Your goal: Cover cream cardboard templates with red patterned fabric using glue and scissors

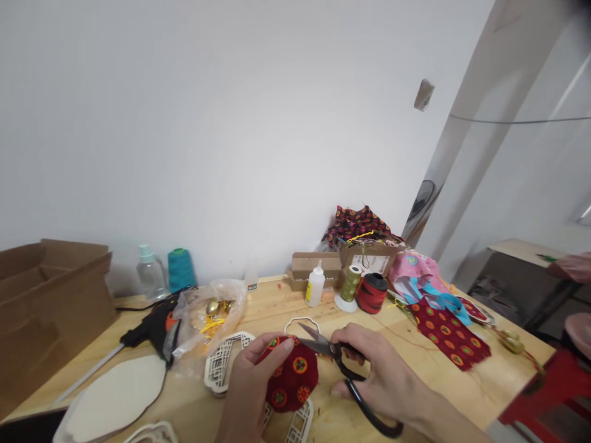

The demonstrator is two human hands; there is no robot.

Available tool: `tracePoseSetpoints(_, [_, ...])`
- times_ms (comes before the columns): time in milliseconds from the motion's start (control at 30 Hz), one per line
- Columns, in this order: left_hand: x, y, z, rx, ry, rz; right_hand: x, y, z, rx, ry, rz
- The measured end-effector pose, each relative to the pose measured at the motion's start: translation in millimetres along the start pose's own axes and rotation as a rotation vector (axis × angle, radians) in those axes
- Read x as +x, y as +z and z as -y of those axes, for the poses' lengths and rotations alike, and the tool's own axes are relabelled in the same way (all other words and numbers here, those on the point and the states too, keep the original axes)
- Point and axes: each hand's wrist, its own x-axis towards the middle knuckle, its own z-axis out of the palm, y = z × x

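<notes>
My left hand (252, 375) pinches a rounded piece of dark red patterned fabric (293, 381) by its upper left side, thumb on top. Green and orange flower motifs cover the cloth. In my right hand (383, 369) is a pair of black-handled scissors (339, 357), with the fingers in the loops. The blades are parted and point left, by the upper edge of the fabric; whether they touch it I cannot tell. Lattice-cut wooden frames (224, 363) lie on the table beneath and beside my left hand.
A hot glue gun (150, 329), a plastic bag (231, 295) and a cardboard box (55, 295) stand left. Behind are a glue bottle (314, 286), green thread (351, 283) and red thread (372, 294). More red fabric (447, 332) lies right; a red stool (545, 394) stands beyond the table edge.
</notes>
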Motion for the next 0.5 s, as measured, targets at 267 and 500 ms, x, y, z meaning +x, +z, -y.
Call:
tracePoseSetpoints(267, [2.0, -1.2, 1.2, -0.009, 0.002, 0.033, 4.1, 6.5, -3.2, -0.245, -0.148, -0.033])
tracePoseSetpoints(500, [1.9, -1.8, 2.7, -0.011, -0.011, 0.052, 6.0, 5.1, 0.2, -0.274, -0.190, -0.020])
